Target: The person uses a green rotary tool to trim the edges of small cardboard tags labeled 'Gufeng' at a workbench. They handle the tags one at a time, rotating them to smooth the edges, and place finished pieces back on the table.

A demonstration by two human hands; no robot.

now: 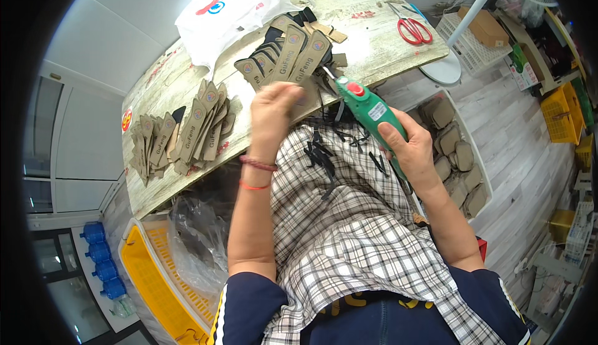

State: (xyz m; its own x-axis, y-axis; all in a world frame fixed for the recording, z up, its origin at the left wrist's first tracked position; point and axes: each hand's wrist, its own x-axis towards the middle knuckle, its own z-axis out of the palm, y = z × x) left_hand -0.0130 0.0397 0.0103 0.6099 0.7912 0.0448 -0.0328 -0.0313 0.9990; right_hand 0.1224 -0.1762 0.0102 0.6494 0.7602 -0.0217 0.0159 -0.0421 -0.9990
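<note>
My right hand (408, 142) is wrapped round a green handheld electric tool (374, 109) with a red button. Its slim metal tip points up and left at the near table edge. My left hand (274, 103), slightly blurred, has its fingers curled on a khaki fabric tab (306, 98), mostly hidden behind the fingers. Just beyond lies a fanned pile of khaki printed tabs (289, 52) with black straps among them. To the left stands another bunch of such tabs (198, 124). Short black strap scraps (321, 158) are scattered on the checked apron (349, 214) over my lap.
A white plastic bag (240, 14) and red-handled scissors (414, 31) lie on the worn wooden table (367, 8). At right, a white bin (489, 170) holds khaki pads, near a fan (479, 2). A yellow basket (146, 276) stands at lower left.
</note>
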